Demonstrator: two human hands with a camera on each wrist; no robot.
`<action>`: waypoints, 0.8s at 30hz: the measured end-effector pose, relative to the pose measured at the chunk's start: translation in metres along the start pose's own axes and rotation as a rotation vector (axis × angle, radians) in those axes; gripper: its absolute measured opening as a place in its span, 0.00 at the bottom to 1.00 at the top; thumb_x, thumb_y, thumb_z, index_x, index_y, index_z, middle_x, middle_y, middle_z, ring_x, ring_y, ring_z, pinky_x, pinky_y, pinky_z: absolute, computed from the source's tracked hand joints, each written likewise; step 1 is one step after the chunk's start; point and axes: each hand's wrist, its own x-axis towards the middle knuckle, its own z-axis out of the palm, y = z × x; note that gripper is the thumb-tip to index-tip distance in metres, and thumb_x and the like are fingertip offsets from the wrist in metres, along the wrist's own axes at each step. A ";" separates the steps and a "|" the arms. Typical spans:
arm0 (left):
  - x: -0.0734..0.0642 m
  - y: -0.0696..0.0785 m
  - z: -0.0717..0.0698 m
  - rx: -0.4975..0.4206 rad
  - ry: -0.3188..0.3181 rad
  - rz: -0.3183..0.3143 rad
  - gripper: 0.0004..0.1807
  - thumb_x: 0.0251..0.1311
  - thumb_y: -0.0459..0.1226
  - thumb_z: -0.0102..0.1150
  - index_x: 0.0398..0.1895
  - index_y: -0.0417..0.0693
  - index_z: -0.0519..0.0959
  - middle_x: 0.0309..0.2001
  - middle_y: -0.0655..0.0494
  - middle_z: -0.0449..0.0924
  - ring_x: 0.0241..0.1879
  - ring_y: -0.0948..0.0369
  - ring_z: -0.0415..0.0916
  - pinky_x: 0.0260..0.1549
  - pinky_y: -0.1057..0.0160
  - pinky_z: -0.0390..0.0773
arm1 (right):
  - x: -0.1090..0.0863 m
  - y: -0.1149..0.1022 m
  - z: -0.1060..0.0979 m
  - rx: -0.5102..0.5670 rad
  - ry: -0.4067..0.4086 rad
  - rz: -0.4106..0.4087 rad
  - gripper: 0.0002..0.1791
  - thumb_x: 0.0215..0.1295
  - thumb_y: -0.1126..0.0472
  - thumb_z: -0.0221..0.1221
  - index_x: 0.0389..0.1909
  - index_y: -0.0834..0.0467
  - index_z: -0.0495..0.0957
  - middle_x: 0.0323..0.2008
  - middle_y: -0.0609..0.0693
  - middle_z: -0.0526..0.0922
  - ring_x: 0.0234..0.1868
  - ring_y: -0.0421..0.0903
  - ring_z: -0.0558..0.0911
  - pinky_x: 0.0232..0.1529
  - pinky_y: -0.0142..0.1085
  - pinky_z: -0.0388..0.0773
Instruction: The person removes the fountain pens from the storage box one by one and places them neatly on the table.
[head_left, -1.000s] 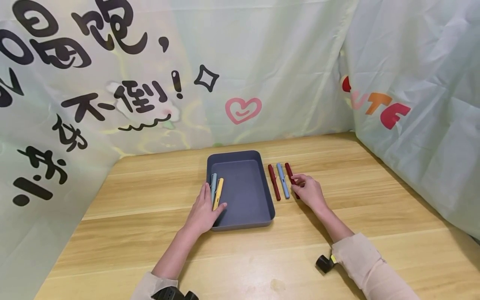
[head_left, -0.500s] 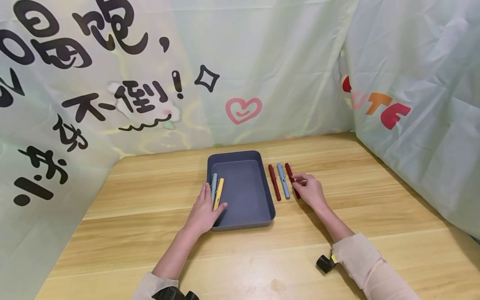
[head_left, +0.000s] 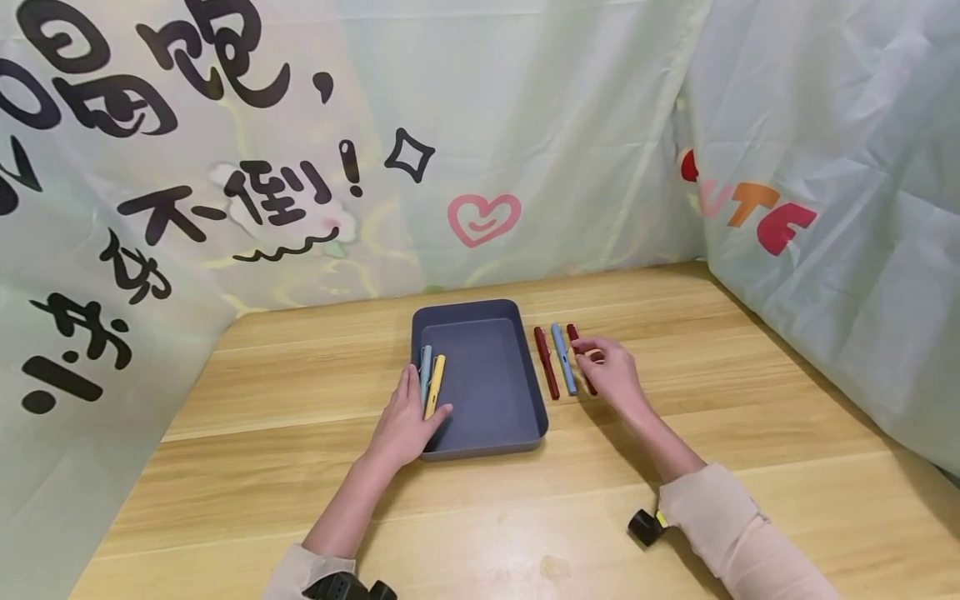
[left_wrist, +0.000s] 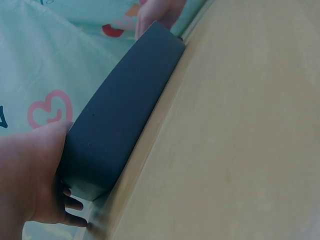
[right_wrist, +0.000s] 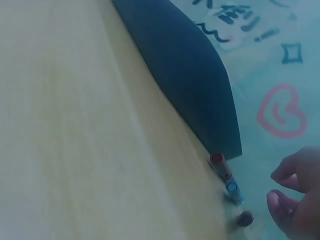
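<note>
My left hand holds the near left corner of a dark grey-blue tray, thumb over the rim and fingers along the outer left side. Inside the tray lie a teal pen and a yellow pen, side by side. To the tray's right a dark red pen, a blue pen and another dark red pen lie in a row. Over that last pen hovers my right hand, partly covering it. In the right wrist view, thumb and finger stand apart with nothing between them.
A wooden table carries everything. Pale green printed cloth hangs along its back and both sides. Each wrist wears a small black camera, such as the right one.
My right hand has shifted slightly up and left, its thumb and fingertips off the pen's side. The left hand, tray and pens keep their places; the head view has tilted a touch.
</note>
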 end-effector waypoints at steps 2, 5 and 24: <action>0.000 0.000 0.000 -0.015 0.009 0.000 0.49 0.61 0.55 0.49 0.70 0.32 0.38 0.70 0.38 0.36 0.67 0.44 0.41 0.60 0.45 0.51 | -0.001 -0.007 0.002 0.032 -0.012 0.002 0.15 0.58 0.71 0.55 0.47 0.67 0.77 0.44 0.62 0.76 0.42 0.56 0.78 0.38 0.42 0.76; -0.001 0.000 -0.001 -0.055 0.027 -0.005 0.48 0.62 0.55 0.49 0.70 0.32 0.40 0.70 0.38 0.38 0.67 0.44 0.41 0.60 0.45 0.50 | -0.002 -0.019 0.004 0.064 -0.038 0.003 0.14 0.58 0.71 0.56 0.47 0.67 0.77 0.44 0.61 0.77 0.42 0.55 0.77 0.39 0.41 0.75; -0.025 -0.010 -0.003 0.043 0.083 0.188 0.51 0.58 0.61 0.49 0.70 0.34 0.44 0.71 0.45 0.34 0.67 0.45 0.43 0.59 0.44 0.53 | -0.009 -0.082 0.061 0.070 -0.209 -0.145 0.12 0.57 0.69 0.61 0.43 0.63 0.80 0.40 0.58 0.78 0.37 0.50 0.78 0.37 0.40 0.75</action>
